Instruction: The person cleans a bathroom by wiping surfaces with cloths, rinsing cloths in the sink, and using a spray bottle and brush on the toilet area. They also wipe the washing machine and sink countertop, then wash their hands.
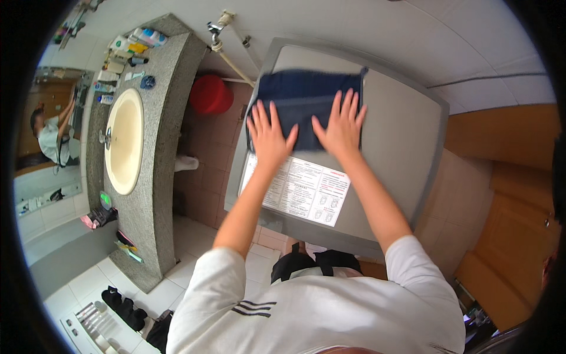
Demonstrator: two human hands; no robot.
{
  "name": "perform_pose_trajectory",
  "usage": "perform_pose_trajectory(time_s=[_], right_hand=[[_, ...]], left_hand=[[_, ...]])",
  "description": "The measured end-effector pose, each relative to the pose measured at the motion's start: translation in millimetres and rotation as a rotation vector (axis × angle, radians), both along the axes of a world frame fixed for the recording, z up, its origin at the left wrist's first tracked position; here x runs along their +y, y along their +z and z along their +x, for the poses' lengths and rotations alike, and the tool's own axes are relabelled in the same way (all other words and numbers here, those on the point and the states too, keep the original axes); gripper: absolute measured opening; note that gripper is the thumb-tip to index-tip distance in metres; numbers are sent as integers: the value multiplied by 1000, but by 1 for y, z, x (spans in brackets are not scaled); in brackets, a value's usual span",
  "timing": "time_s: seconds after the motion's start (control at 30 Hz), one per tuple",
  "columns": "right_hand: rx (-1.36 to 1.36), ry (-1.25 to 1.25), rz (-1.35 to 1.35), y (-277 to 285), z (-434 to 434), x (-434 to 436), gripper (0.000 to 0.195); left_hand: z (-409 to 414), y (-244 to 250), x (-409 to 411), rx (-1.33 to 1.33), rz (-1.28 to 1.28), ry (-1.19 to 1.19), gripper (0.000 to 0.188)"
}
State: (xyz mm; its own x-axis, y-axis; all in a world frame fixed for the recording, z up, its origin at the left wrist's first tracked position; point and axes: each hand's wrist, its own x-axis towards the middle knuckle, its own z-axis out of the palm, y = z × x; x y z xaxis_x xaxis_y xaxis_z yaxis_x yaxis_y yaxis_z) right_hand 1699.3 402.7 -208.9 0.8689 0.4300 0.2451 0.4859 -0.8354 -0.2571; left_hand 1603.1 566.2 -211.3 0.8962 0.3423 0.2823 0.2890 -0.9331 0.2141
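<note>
A dark navy folded cloth [309, 90], perhaps a garment, lies flat on the grey lid of a washing machine [393, 128]. My left hand [270, 135] rests palm down on the cloth's left part with its fingers spread. On the right part, my right hand [342, 124] also lies flat, fingers apart and thumb pointing inward. Neither hand grips anything. A printed instruction sheet [305, 190] is stuck to the lid just below the cloth, partly covered by my left forearm.
A stone counter [166, 110] with a cream washbasin [126, 141], bottles [148, 37] and a mirror [53, 132] stands at the left. Between counter and machine is a red bucket [211, 94]. A tap [216, 33] with a hose is on the wall; a wooden door [508, 217] is at right.
</note>
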Motion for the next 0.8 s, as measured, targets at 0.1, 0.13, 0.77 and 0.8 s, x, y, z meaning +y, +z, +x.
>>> perform_pose_trajectory(time_s=[0.1,0.13,0.77,0.8], right_hand=[[-72,-89,11,-11,68,66,87],[-87,-100,22,-13,82,82,83],[207,537,226,11,-153,88,67],[224,566,229,16,-167,73,63]], left_hand=[[75,-14,44,-51,118,131,81],[90,-12,50,7,77,186,81],[-208,14,-18,432,48,283,68],[-225,7,-27,530,40,220,67]])
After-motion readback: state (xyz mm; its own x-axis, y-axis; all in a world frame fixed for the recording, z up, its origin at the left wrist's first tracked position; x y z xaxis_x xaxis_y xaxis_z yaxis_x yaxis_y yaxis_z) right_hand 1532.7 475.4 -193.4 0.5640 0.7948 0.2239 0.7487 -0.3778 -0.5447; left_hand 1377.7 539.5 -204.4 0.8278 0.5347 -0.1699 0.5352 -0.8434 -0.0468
